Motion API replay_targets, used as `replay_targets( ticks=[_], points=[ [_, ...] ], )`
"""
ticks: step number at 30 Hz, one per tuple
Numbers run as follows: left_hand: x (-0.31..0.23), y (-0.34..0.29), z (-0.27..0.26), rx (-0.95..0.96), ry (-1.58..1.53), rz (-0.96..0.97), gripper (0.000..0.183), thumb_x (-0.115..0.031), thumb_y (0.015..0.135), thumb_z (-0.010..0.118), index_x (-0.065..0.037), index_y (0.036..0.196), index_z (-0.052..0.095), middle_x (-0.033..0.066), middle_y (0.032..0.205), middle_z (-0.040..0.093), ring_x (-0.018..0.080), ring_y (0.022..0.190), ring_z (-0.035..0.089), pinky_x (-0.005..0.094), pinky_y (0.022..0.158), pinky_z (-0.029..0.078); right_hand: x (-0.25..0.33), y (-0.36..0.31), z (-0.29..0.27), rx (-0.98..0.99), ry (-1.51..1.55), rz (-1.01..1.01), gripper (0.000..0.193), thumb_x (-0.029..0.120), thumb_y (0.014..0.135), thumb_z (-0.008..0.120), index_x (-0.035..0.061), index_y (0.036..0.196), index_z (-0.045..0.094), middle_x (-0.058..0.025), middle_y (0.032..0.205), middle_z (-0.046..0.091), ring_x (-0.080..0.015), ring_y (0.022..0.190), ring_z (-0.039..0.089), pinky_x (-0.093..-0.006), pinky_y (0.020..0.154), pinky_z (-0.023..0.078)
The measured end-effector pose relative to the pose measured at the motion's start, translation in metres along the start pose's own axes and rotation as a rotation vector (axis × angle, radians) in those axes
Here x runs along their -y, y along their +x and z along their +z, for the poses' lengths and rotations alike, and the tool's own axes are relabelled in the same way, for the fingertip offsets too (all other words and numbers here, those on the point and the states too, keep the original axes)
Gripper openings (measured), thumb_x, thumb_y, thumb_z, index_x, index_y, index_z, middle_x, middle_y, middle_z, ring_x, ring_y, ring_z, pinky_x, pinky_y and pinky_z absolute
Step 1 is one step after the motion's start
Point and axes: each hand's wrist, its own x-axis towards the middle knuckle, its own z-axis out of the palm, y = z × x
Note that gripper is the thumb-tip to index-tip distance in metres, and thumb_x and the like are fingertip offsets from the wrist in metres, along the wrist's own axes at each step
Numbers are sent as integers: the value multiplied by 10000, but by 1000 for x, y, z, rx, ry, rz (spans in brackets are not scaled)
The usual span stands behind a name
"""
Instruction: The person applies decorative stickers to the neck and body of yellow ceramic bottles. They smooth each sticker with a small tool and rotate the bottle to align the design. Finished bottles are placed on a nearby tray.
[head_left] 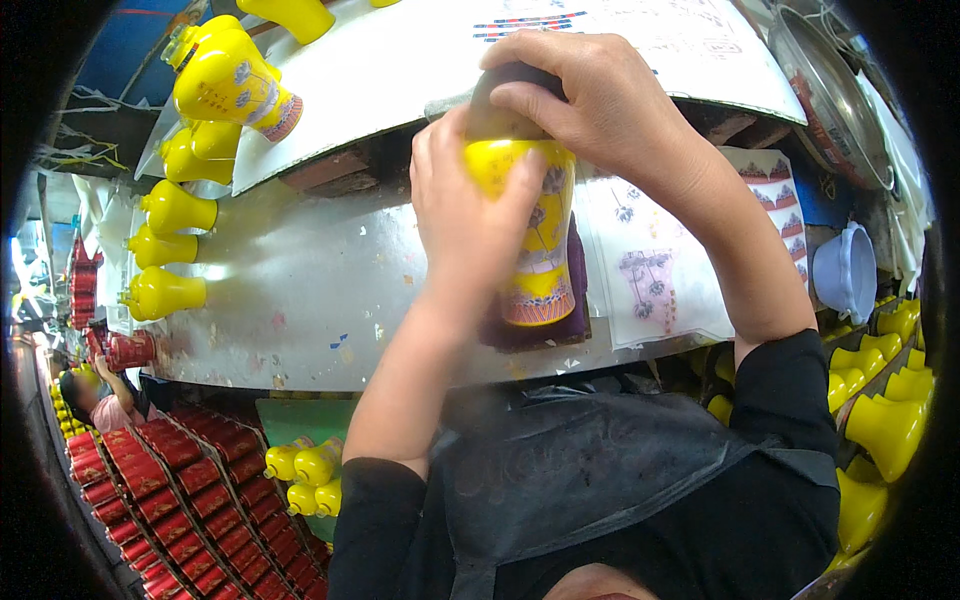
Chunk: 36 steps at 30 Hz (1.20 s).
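Note:
A glossy yellow vase (540, 265) with a blue flower design and a patterned band at its base lies on a dark purple pad (575, 325) in front of me. My left hand (465, 200) is wrapped round its upper part, thumb across the yellow surface. My right hand (590, 95) grips a dark grey, rounded flat piece (505, 110) with a black edge, like a rubber scraper. That piece is against the vase's upper end; my fingers partly hide where they meet.
Printed decal sheets (650, 285) lie to the right, near a pale blue bucket (845, 272). Several yellow vases (165, 293) line the metal table's left side (290, 300). A white board (370, 70) spans the back. Red boxes (190, 490) are stacked lower left, near another person (110, 405).

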Motion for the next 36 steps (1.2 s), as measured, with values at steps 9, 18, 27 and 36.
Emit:
replay_targets(
  ticks=[9,18,27,36],
  points=[
    [11,8,4,50,-803,-406,332,-269,1103,434,5,1186,602,106,1177,626,174,1046,605,327,955,501,56,-78,-4,-124,54,-294,281,89,800,744,140,1077,739,-42,805,664,-196,766,717,-328,687,610],
    [7,-19,-1,27,-338,-84,535,-402,1131,339,-31,1501,450,182,1464,426,282,1398,406,420,1182,321,37,-75,-20,-211,-309,-79,380,29,801,745,101,1173,714,-33,738,603,-195,592,555,-344,558,473],
    [-1,-37,0,155,-933,-466,674,-446,1136,337,-139,1661,47,143,1533,405,271,1364,477,416,1151,404,66,-135,14,-169,289,276,325,23,887,782,45,1181,644,-138,1038,727,-243,855,739,-341,744,593],
    [-2,-58,-5,265,-600,-450,1166,-232,933,749,-59,1626,-174,248,1544,378,345,1395,460,418,1155,402,53,-89,1,-226,176,193,355,16,863,811,24,1177,646,-127,1025,721,-209,865,741,-293,747,596]
  ],
)
